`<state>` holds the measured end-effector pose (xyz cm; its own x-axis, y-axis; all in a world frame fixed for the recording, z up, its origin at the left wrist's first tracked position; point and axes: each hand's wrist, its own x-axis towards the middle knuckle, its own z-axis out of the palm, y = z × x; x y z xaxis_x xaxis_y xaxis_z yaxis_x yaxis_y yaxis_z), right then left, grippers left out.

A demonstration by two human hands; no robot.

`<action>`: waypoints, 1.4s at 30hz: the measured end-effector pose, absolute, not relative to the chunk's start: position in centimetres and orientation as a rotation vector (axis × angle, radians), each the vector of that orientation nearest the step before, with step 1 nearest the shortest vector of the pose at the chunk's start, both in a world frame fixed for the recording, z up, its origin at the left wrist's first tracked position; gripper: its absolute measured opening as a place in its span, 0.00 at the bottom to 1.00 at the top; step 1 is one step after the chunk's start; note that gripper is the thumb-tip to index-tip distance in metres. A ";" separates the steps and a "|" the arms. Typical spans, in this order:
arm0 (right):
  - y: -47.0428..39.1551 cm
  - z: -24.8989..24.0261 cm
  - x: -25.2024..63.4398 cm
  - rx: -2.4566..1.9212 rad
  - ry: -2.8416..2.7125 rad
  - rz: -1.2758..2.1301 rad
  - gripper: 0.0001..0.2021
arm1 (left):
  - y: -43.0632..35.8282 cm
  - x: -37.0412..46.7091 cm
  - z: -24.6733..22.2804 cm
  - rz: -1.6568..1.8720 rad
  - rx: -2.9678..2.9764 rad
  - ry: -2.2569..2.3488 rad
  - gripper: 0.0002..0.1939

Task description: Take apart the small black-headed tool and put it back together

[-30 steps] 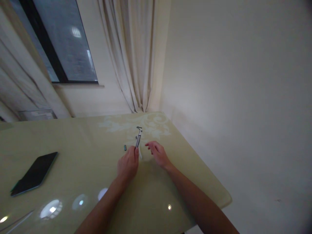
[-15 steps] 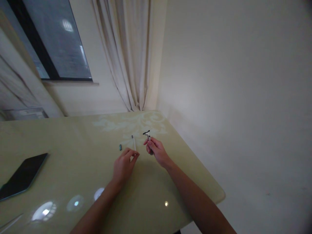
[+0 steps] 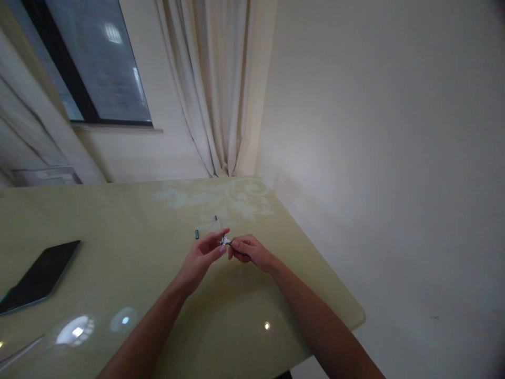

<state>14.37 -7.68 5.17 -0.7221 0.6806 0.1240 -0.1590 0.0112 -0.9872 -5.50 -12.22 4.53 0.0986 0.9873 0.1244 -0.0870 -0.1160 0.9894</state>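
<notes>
My right hand [image 3: 250, 251] is closed around the handle of a small razor-like tool [image 3: 226, 241], whose head points left. The thumb and fingers of my left hand [image 3: 202, 255] are on either side of that head, at its left end. Behind my left hand, a thin white stick with a dark tip [image 3: 216, 219] lies on the table, its near part hidden by the fingers. A small dark green cylinder [image 3: 197, 234] rests on the table just to the left of the stick.
The glossy pale green table [image 3: 130, 237] meets a wall along its right edge. A dark tablet-like slab [image 3: 39, 273] lies at the left. Part of a thin pale item [image 3: 21, 352] shows at the lower left. Curtains [image 3: 216, 79] hang behind the table.
My left hand has left the white stick and come up to the tool's head. My right hand has tilted the tool from upright to pointing left, bringing it between both hands.
</notes>
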 end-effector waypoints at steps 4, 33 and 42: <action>-7.4 4.9 14.6 -0.550 -1.715 1.781 0.25 | -12.3 -5.5 4.9 1.285 1.246 0.967 0.31; -7.1 4.9 15.1 -0.644 -1.742 1.733 0.24 | -12.8 -5.7 4.7 1.307 1.685 1.023 0.18; -7.1 5.5 15.4 -0.655 -1.772 1.728 0.25 | -13.0 -5.6 5.6 1.296 1.478 0.871 0.18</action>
